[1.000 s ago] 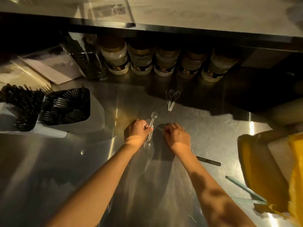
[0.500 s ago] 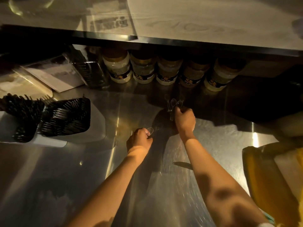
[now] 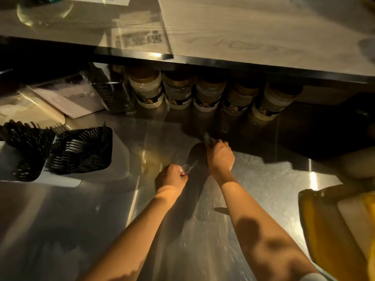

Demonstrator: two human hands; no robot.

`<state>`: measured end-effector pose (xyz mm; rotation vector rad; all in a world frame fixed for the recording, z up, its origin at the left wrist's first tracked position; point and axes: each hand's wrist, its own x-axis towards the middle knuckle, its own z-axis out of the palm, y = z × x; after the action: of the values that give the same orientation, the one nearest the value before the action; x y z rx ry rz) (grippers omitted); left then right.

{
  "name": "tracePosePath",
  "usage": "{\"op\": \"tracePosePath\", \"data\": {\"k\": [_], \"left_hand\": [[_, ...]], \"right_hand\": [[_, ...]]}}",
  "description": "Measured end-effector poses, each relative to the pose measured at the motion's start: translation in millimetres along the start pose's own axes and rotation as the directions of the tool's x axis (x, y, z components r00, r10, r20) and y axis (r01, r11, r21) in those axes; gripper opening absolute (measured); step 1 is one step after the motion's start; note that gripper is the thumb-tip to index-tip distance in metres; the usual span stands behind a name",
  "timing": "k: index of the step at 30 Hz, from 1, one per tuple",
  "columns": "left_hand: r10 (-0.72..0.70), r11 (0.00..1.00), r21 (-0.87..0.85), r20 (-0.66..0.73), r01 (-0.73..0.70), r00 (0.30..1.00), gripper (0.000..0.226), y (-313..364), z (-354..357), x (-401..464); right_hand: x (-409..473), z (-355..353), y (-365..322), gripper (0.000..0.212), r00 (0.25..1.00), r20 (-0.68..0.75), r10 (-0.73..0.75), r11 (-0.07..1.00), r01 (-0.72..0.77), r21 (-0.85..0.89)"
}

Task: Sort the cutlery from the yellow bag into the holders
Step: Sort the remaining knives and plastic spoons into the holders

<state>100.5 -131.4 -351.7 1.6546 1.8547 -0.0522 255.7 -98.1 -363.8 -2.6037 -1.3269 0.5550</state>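
The left hand was curled round clear plastic spoons, their bowls poking out past the knuckles just above the steel bench; the right hand reached farther back, toward the row of jars under the shelf, and gripped a second small bunch of clear cutlery, of which only the tips showed above the fingers; what kind those pieces were could not be told in the dim light. At the left edge of the bench stood two white holders: the nearer holder was packed with black forks, and the outer holder with more black cutlery, too dark to sort by kind. The yellow bag lay at the right edge of the bench, well apart from both hands; a dark knife lay flat on the steel beside the right forearm, partly hidden by it. Papers rested behind the holders.
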Motion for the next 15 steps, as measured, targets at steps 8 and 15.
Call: {"op": "tracePosePath", "data": {"k": [8,15], "left_hand": [[0.022,0.998,-0.055,-0.050,-0.025,0.998,0.017,-11.8,6.0,-9.3],[0.020,0.649,-0.758,0.108,0.070,0.994,0.015,14.0,-3.0,-8.4]], "right_hand": [[-34.5,0.0,35.4,0.032,0.994,0.008,-0.110,0.992,0.109,0.066],[-46.9,-4.8,58.3,0.019,0.985,0.169,-0.027,0.902,-0.049,0.429]]}}
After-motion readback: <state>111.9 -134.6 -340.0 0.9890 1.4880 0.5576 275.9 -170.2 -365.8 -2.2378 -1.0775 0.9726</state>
